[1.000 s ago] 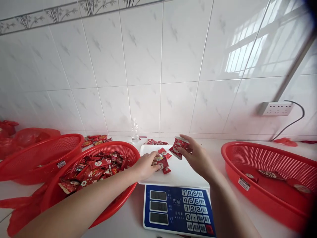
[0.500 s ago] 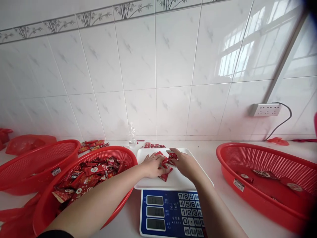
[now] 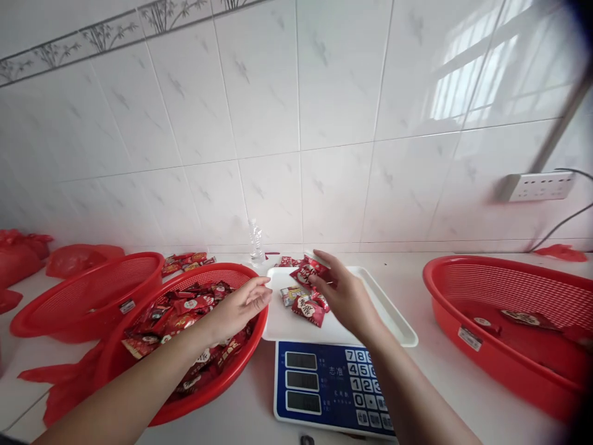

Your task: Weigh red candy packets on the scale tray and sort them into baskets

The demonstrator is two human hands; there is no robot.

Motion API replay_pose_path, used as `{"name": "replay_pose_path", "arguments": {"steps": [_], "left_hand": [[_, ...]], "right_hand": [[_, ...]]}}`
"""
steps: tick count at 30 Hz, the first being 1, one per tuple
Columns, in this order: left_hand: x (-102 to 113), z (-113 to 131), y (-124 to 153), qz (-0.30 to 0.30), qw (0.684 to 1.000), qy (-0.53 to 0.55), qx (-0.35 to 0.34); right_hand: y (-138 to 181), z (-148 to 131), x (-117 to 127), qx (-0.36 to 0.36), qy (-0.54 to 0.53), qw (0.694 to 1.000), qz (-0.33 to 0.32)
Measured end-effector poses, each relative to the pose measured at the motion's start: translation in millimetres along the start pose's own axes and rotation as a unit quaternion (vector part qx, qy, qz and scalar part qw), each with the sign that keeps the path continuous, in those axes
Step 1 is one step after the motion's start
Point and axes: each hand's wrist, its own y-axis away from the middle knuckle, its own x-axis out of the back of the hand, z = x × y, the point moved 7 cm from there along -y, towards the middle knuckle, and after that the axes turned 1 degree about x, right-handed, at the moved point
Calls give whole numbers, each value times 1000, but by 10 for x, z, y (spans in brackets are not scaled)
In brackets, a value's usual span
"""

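Over the near basket's rim hovers my left hand (image 3: 243,309), its fingers stretched loosely with nothing in them. My right hand (image 3: 345,293) pinches a red candy packet (image 3: 303,275) above the white scale tray (image 3: 389,309). Other packets may be in that grip; the fingers partly hide it. On the tray below lie a few small wrapped candies, among them a red packet (image 3: 308,310) with pale lettering and a silvery-yellow one (image 3: 291,295). A red basket (image 3: 257,330) full of mostly red wrapped candies sits under my left hand and forearm.
The scale's blue panel (image 3: 331,383) is in front of the tray. At right stands a red basket (image 3: 451,296) with a few packets. Another red basket (image 3: 28,321) is at far left. A clear plastic bottle (image 3: 256,241) and loose candies (image 3: 188,261) lie toward the wall.
My left hand has left the candies on the tray and moved left to the basket rim. My right hand has lifted a red packet, uncovering candies on the tray. The view has shifted.
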Motion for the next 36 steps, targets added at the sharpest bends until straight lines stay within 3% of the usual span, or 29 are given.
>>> {"name": "replay_pose_path", "arguments": {"steps": [3,5,7,9,13,15,19,25,29,36], "left_hand": [[-22,-39,172,-2,998,54,23],[58,-69,311,27,999,5,43],[210,-103,490,72,990,-107,55],[337,-138,687,101,966,-232,50],[279,-226,977,71,938,-338,26],[149,-232,1041,49,941,-336,5],[-44,-244,1060,31,921,-388,-26],[-49,-326,1048,29,904,-423,-42],[-49,-314,1060,31,900,-432,-55],[-56,-362,1070,81,863,-482,-125]], "right_hand": [[237,-270,-533,83,-58,989,-104],[380,-360,-785,120,-52,975,-177],[416,-351,-853,118,-44,972,-197],[350,-306,-800,98,-26,979,-176],[154,-350,-824,102,63,975,-187],[81,-431,-997,137,145,952,-233],[-22,-458,-1510,176,308,871,-338],[-31,-277,-2158,164,418,773,-448],[13,-225,-2279,176,446,749,-456],[61,-273,-2198,187,449,761,-429]]}}
